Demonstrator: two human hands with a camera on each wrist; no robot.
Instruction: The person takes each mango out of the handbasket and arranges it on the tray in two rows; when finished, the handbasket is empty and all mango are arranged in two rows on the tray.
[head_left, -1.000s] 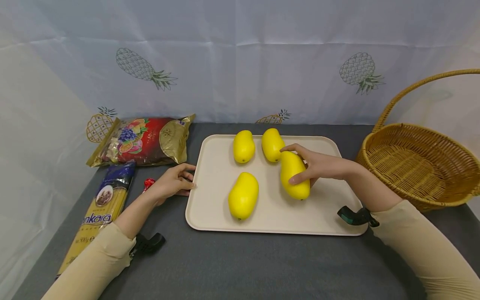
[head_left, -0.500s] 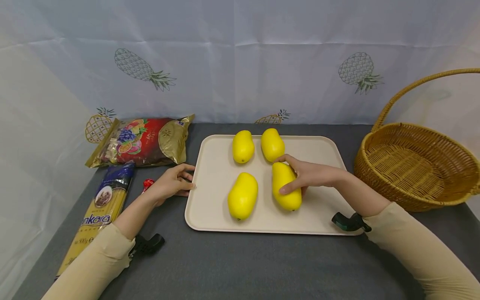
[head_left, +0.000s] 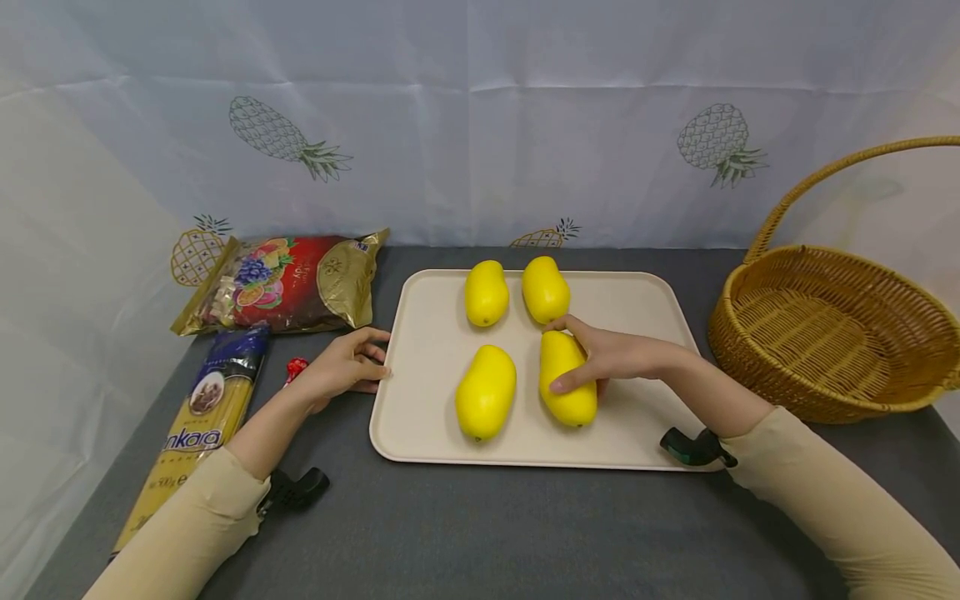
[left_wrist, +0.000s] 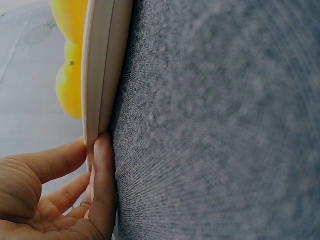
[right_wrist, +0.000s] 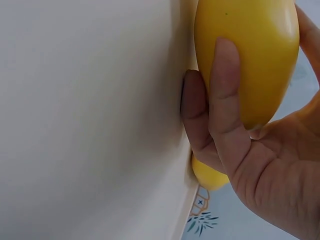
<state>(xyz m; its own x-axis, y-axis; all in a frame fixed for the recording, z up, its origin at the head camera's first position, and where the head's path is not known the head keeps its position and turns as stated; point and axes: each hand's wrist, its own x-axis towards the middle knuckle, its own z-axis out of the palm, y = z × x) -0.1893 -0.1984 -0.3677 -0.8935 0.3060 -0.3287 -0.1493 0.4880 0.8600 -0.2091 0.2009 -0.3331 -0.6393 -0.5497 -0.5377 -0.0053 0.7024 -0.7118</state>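
Note:
My right hand (head_left: 611,354) grips a yellow mango (head_left: 566,392), fingers and thumb round its sides, at the front right part of a cream tray (head_left: 420,333). In the right wrist view the mango (right_wrist: 250,55) is low over the tray surface (right_wrist: 90,120); whether its underside touches is hidden. A second mango (head_left: 486,392) lies to its left. Two more mangoes, one left (head_left: 487,293) and one right (head_left: 545,290), lie along the tray's back. My left hand (head_left: 345,365) pinches the tray's left rim, as the thumb and fingers (left_wrist: 103,185) show in the left wrist view.
A wicker basket (head_left: 720,333) with a tall handle stands right of the tray. On the left lie a red and gold candy bag (head_left: 300,279), a spaghetti pack (head_left: 187,442) and a red-wrapped piece (head_left: 297,367) beside the left wrist. A pineapple-print cloth (head_left: 465,167) hangs behind.
The right hand has carried its mango leftward and toward the front, down to the tray, level with the front left one. My left hand keeps its place on the rim.

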